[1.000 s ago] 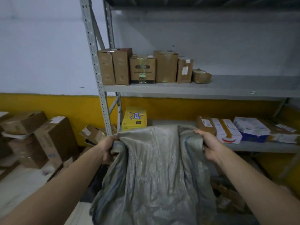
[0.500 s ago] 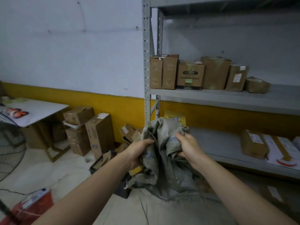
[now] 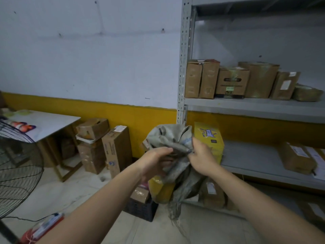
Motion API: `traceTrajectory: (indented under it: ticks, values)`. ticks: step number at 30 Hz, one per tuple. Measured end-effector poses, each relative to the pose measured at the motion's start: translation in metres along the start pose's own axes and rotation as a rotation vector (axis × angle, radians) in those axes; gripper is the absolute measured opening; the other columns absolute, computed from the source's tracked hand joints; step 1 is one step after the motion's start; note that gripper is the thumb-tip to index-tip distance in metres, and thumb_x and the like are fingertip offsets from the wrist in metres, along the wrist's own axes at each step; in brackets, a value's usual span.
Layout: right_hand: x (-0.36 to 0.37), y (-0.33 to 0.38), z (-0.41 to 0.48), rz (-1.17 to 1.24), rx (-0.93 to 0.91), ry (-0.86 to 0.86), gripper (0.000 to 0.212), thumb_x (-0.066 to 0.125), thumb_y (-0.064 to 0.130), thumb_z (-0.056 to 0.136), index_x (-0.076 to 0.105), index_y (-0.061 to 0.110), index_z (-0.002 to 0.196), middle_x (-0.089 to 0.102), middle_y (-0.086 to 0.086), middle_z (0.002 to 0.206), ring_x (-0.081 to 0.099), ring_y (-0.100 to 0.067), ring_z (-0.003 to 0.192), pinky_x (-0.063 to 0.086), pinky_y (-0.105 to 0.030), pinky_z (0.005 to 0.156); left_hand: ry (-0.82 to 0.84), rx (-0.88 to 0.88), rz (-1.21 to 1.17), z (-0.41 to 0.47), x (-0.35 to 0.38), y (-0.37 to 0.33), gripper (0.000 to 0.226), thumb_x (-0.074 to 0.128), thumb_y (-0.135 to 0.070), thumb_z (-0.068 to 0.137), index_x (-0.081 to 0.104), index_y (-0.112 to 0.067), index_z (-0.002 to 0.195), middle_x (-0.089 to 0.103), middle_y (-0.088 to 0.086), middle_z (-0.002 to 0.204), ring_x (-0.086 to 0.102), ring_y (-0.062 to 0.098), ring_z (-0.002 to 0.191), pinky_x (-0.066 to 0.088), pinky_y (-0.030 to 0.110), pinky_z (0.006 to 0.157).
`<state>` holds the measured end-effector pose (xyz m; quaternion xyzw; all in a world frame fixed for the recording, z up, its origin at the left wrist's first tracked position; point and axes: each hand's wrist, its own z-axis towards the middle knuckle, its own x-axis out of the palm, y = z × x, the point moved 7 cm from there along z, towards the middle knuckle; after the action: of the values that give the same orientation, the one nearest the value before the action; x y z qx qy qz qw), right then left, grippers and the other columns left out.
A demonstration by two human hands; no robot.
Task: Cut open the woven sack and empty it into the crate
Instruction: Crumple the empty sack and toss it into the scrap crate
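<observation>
Now sack (image 3: pixel 171 138) bunched tighter, hands closer

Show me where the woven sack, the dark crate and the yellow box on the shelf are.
woven sack (image 3: pixel 171 136), head view, bunched top above the hands.
dark crate (image 3: pixel 140 209), head view, front wall on the floor.
yellow box (image 3: pixel 210 136), head view, printed front face.

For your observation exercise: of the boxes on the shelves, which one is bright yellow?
The yellow box at the left end of the lower shelf, just behind the right hand; the others are brown cardboard.
</observation>
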<state>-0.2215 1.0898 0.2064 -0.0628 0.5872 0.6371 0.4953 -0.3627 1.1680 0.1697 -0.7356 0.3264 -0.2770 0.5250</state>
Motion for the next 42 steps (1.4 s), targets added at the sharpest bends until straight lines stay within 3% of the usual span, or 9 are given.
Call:
traceTrajectory:
  ticks: [3,6,11,15,18,23,30,35,42]
  values:
    - [-0.003,0.008,0.017,0.318,0.105,-0.103,0.035,0.058,-0.008,0.084,0.061,0.025,0.097,0.066,0.005,0.092,0.063,-0.021,0.095,0.045,-0.026,0.069,-0.153,0.245,0.189,-0.005,-0.056,-0.020,0.034,0.074,-0.024,0.088,0.065,-0.021,0.121,0.067,0.006,0.124,0.062,0.024,0.117,0.053,0.039,0.092]
    - [-0.002,0.014,0.026,0.591,0.225,-0.115,0.035,0.053,-0.009,0.089,0.063,0.020,0.105,0.068,-0.003,0.100,0.065,-0.024,0.095,0.049,-0.030,0.066,-0.290,0.417,0.357,-0.010,-0.105,-0.029,0.080,0.087,-0.031,0.073,0.044,-0.031,0.141,0.050,-0.008,0.136,0.047,0.012,0.127,0.043,0.029,0.097]
    - [0.002,0.029,0.027,0.978,0.321,-0.149,0.033,0.043,-0.013,0.084,0.064,0.010,0.093,0.064,-0.014,0.084,0.061,-0.026,0.074,0.048,-0.029,0.060,0.166,0.356,0.310,-0.010,-0.114,-0.020,0.139,0.098,-0.035,0.051,0.006,-0.038,0.155,0.038,-0.007,0.155,0.045,0.009,0.139,0.045,0.036,0.109]
    - [0.003,0.042,0.030,0.709,0.288,-0.214,0.022,0.049,-0.008,0.088,0.061,0.009,0.092,0.059,-0.002,0.077,0.056,-0.024,0.079,0.042,-0.022,0.059,0.237,0.429,0.295,-0.027,-0.063,-0.029,0.086,0.084,-0.015,0.058,0.038,-0.030,0.128,0.068,-0.028,0.115,0.064,-0.004,0.110,0.052,0.016,0.086]
    - [0.006,0.054,0.027,0.710,0.212,-0.209,0.028,0.046,-0.010,0.089,0.061,0.007,0.106,0.060,-0.004,0.086,0.054,-0.015,0.076,0.041,-0.011,0.050,0.102,0.460,0.210,-0.019,-0.064,-0.019,0.072,0.084,0.002,0.071,0.050,-0.020,0.130,0.070,-0.006,0.124,0.066,0.011,0.116,0.055,0.029,0.095]
    - [0.001,0.062,0.020,0.566,0.074,-0.101,0.040,0.053,-0.012,0.084,0.065,0.014,0.112,0.069,-0.007,0.108,0.064,-0.021,0.100,0.050,-0.027,0.080,0.004,0.458,0.245,-0.021,-0.086,-0.011,0.040,0.082,0.001,0.076,0.068,-0.012,0.111,0.076,0.003,0.110,0.071,0.019,0.106,0.055,0.036,0.095]
    - [-0.018,0.062,0.004,0.996,0.173,-0.021,0.040,0.039,-0.020,0.086,0.066,0.007,0.099,0.069,-0.017,0.094,0.064,-0.034,0.091,0.051,-0.049,0.089,-0.185,0.407,0.189,-0.034,-0.094,-0.004,0.028,0.084,-0.007,0.074,0.075,-0.006,0.101,0.079,0.002,0.098,0.074,0.016,0.092,0.057,0.023,0.073]
    - [-0.019,0.070,-0.004,1.103,0.157,0.025,0.044,0.036,-0.022,0.087,0.065,0.007,0.102,0.069,-0.016,0.097,0.067,-0.028,0.089,0.057,-0.036,0.081,-0.019,0.405,0.286,-0.046,-0.052,0.023,0.049,0.078,-0.001,0.080,0.064,-0.014,0.124,0.073,-0.014,0.116,0.068,0.006,0.109,0.053,0.018,0.087]
    - [-0.024,0.057,0.006,0.568,0.109,-0.010,0.031,0.048,-0.018,0.081,0.069,-0.002,0.098,0.071,-0.024,0.099,0.067,-0.034,0.093,0.058,-0.041,0.076,-0.105,0.447,0.311,-0.063,-0.036,0.040,0.038,0.062,-0.009,0.096,0.056,-0.027,0.128,0.064,-0.022,0.123,0.058,-0.010,0.115,0.048,0.015,0.096]
